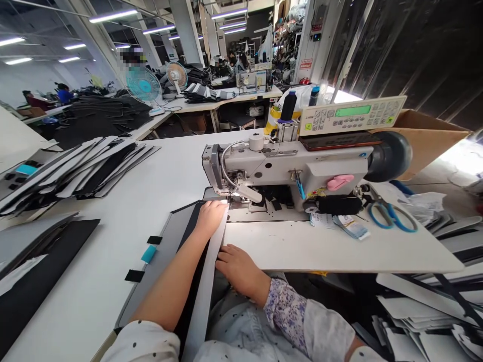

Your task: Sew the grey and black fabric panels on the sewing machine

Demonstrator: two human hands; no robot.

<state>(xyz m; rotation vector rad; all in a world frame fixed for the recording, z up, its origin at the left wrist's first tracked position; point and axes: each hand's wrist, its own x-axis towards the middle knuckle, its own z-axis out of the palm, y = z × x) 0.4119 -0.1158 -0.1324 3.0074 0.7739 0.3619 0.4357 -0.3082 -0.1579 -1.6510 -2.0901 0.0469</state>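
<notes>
My left hand (212,218) lies on the workpiece just in front of the sewing machine (275,166), its fingers stretched out and pressing near the presser foot. Under it runs a long light grey strip (206,291) beside a black band (188,234). To the left is a grey panel (154,274) with dark edging, black tabs and a teal tab (148,254). My right hand (243,271) is at the strip's right edge, fingers bent and closed on it; its thumb is hidden. The needle area is partly covered by my left fingers.
Stacks of grey and black pieces (86,168) lie on the white table (151,191) at left. Blue-handled scissors (392,216) and blue thread snips (300,183) are at right. Cut pieces (418,311) are piled low at right. A fan (144,85) stands behind.
</notes>
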